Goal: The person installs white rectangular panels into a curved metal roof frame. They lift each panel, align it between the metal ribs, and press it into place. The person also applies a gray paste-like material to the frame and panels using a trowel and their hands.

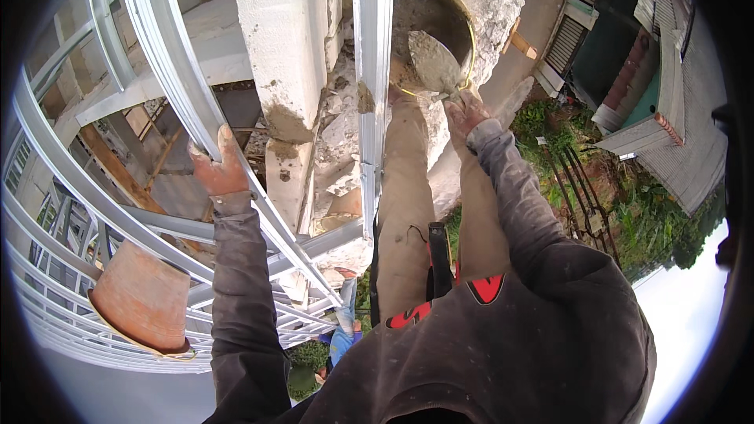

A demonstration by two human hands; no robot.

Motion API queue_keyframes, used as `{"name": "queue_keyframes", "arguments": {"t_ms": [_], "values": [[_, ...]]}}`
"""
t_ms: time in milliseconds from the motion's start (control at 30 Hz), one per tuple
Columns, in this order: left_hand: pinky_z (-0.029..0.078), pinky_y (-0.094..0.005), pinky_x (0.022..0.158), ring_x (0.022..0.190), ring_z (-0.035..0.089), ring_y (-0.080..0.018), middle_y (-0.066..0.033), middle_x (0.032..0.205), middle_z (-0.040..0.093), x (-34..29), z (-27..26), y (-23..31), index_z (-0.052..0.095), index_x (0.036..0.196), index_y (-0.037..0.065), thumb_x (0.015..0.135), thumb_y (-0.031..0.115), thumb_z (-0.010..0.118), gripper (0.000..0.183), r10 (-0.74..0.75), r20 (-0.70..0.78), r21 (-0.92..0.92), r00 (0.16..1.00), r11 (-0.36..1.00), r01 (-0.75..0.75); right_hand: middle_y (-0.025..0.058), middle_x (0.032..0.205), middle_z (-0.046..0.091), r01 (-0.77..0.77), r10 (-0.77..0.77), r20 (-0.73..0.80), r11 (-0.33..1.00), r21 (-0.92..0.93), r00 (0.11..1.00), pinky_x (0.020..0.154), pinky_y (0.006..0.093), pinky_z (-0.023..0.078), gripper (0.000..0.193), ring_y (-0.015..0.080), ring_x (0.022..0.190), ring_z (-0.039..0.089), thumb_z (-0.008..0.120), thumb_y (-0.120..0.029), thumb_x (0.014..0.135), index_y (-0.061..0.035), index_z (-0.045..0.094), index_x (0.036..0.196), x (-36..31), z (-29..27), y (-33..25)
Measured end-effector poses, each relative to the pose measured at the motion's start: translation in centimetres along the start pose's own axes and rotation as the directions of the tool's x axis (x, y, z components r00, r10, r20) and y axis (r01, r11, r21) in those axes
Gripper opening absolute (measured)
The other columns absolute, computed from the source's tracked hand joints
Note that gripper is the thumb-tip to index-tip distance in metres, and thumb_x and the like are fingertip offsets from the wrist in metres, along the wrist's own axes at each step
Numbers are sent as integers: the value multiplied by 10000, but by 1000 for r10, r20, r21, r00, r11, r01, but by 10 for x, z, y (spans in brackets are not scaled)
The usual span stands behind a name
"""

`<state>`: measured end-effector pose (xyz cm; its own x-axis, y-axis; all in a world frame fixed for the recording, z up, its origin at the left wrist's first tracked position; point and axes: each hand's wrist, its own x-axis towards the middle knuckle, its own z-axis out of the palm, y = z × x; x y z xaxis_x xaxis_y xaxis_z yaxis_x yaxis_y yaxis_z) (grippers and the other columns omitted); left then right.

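Right hand (pixel 469 115) is closed around the handle of a trowel (pixel 433 64), blade loaded with wet mortar, held over the mouth of a bucket (pixel 440 20). Left hand (pixel 220 169) is wrapped on a curved metal rail (pixel 169 55) of the scaffold frame, fingers gripping it. An upright metal stud (pixel 371 71) stands between the hands, with a white block column (pixel 287 39) just left of it. A second, terracotta-coloured bucket (pixel 143 298) sits on the rails at lower left.

Risks: the mortar looks heaped, so it could slide off the blade if the trowel tilts on its way out of the bucket, and drop to the ground far below. The person appears high up; a slip of the left grip would cost balance. The lower-left bucket looks loosely perched, and a knock could tip it.

Hard to tell: the trowel handle is hidden inside the fist. Bucket contents are in shadow. Feet and footing are out of view.
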<state>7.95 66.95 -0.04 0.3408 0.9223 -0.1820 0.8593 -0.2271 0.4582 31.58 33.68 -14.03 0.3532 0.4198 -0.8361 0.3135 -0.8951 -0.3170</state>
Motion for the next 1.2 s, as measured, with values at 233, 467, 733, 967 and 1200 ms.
{"name": "queue_keyframes", "arguments": {"t_ms": [233,467,733,967,1200], "values": [[473,-323,751,817,579,-187,-133,960,623,0,1,-8,528,1087,-54,845,299,686,456,0,-3,-67,1000,998,-1,215,1248,522,124,24,367,920,-373,930,992,415,384,550,360,1171,486,367,-430,931,-24,449,1292,34,11,-25],[481,-327,720,775,591,-201,-142,902,638,4,2,-18,543,1044,-53,820,336,705,477,27,-1,-69,1000,997,-27,191,1190,552,-162,163,42,987,-23,986,906,429,444,379,356,1111,519,442,-335,917,-101,538,1200,-11,22,-32],[511,-371,689,786,672,-304,-209,866,660,6,3,-13,553,1029,-53,762,344,750,517,128,-77,139,989,983,-117,225,998,617,109,-127,-280,991,-78,952,763,457,486,411,377,898,610,482,-344,898,-2,534,1121,-133,29,-45],[510,-362,698,783,664,-292,-221,889,655,8,5,-14,536,1056,-81,762,309,756,535,94,-63,64,994,994,-90,88,1207,589,-344,345,31,939,-19,938,916,486,444,356,316,1119,562,479,-309,876,-137,587,1168,37,11,-53],[495,-316,721,798,626,-200,-157,924,655,9,10,-17,544,1051,-56,798,255,733,443,45,-29,-244,999,968,-50,69,1204,601,-225,230,-23,925,-305,973,875,426,482,334,248,1118,576,482,-297,891,-150,621,1157,158,42,-63]]}}
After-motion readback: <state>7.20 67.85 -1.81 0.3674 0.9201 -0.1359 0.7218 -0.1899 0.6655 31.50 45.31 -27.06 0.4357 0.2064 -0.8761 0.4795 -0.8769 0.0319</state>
